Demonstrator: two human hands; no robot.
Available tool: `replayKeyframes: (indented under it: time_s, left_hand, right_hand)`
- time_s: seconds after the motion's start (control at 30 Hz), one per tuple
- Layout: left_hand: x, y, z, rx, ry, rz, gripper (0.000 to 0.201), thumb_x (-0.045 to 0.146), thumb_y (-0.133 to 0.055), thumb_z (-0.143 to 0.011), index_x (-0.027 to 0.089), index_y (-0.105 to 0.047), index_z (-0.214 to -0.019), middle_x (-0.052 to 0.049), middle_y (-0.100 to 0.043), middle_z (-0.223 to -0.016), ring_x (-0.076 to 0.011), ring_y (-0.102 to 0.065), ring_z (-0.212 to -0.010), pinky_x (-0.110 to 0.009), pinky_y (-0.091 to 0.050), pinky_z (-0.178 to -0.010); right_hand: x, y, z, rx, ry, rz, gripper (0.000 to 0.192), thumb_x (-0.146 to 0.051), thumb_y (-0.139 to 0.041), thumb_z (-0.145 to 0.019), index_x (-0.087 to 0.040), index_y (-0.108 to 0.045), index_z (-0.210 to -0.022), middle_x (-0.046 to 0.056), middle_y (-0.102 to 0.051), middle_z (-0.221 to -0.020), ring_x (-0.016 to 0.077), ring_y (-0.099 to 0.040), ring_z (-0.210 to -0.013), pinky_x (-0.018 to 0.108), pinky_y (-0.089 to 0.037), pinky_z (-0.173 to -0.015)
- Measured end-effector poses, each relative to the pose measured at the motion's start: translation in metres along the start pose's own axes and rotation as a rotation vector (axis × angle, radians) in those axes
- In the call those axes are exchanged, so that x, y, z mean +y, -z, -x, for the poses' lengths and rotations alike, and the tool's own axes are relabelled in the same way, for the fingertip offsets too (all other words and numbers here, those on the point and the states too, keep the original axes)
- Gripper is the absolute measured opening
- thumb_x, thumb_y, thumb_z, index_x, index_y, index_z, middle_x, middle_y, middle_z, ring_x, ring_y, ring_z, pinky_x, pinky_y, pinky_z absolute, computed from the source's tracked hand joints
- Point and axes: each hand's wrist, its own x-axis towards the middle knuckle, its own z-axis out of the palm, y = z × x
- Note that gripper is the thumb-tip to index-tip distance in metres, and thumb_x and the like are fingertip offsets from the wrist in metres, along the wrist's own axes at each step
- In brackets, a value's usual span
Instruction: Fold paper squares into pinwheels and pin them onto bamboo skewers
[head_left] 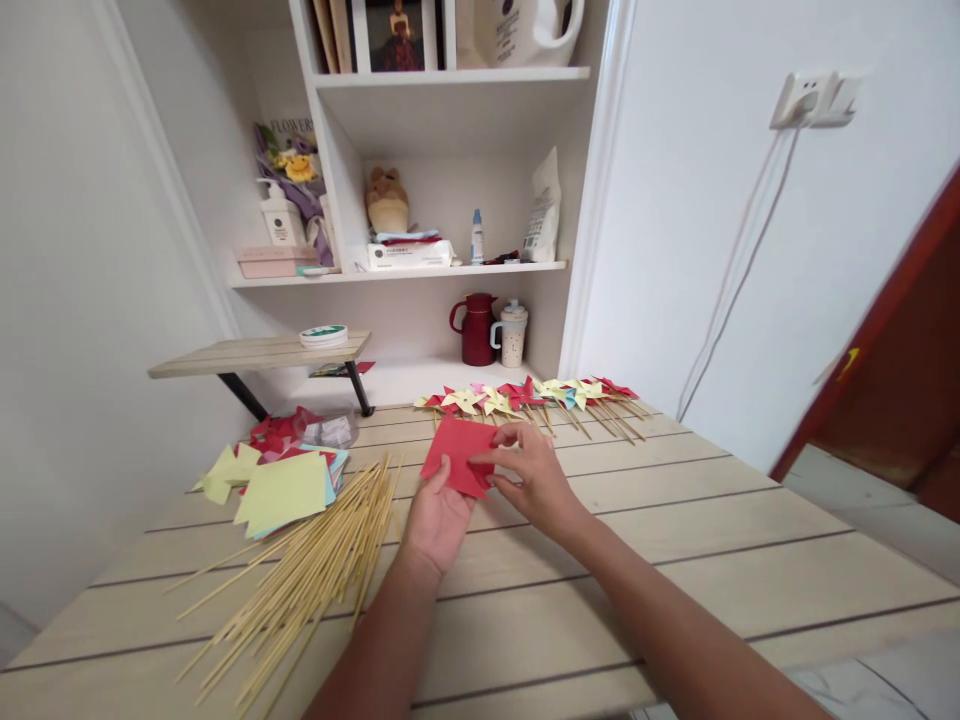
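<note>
A red paper square (pixel 454 452) is held up over the middle of the table. My left hand (pixel 441 518) grips its lower edge, with the thumb on the front and the fingers behind. At the paper's right side, my right hand (pixel 529 472) pinches the edge between thumb and fingers; a cut or fold seems to show there. To the left lies a loose bundle of thin wooden sticks (pixel 319 570). Beyond my hands, a row of finished paper pinwheels (pixel 499 402) on sticks, in red, yellow and blue, rests along the table's back.
A stack of yellow and blue paper sheets (pixel 285 493) lies at the left, beside red paper pieces (pixel 277 432) and a clear plastic container (pixel 330 430). A small raised stand (pixel 255 352) is behind them. A dark red jug (pixel 478 330) and a cup (pixel 513 335) stand under the shelves.
</note>
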Motion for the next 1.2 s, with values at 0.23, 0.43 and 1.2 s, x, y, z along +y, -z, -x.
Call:
replayKeyframes:
  time_s: [0.23, 0.43, 1.2]
  left_hand:
    - [-0.001, -0.002, 0.004, -0.104, 0.018, -0.004, 0.031, 0.026, -0.055, -0.096, 0.012, -0.066, -0.122, -0.014, -0.073, -0.119, -0.0201, -0.07, -0.105, -0.029, -0.056, -0.086]
    - [-0.002, -0.003, 0.004, -0.112, 0.029, -0.013, 0.031, 0.028, -0.058, -0.095, 0.012, -0.067, -0.119, -0.014, -0.073, -0.118, -0.0207, -0.069, -0.105, -0.03, -0.055, -0.088]
    - [-0.013, 0.002, -0.002, -0.086, -0.018, -0.237, 0.033, 0.039, -0.075, -0.082, 0.011, -0.074, -0.1, -0.014, -0.075, -0.105, -0.0204, -0.069, -0.089, -0.033, -0.051, -0.086]
  right_hand:
    - [0.003, 0.0, 0.001, -0.06, 0.064, 0.083, 0.039, -0.013, -0.076, -0.077, -0.036, -0.076, -0.108, 0.005, -0.054, -0.097, 0.0229, -0.051, -0.093, 0.038, -0.04, -0.083]
    - [-0.004, -0.001, 0.001, -0.01, 0.088, 0.148, 0.024, -0.015, -0.072, -0.081, -0.034, -0.079, -0.095, 0.003, -0.049, -0.086, 0.0203, -0.048, -0.084, 0.036, -0.036, -0.078]
    - [-0.004, -0.01, 0.001, 0.102, -0.179, 0.199, 0.014, -0.017, -0.082, -0.072, -0.024, -0.071, -0.067, 0.007, -0.062, -0.117, 0.032, -0.049, -0.109, 0.05, -0.036, -0.089]
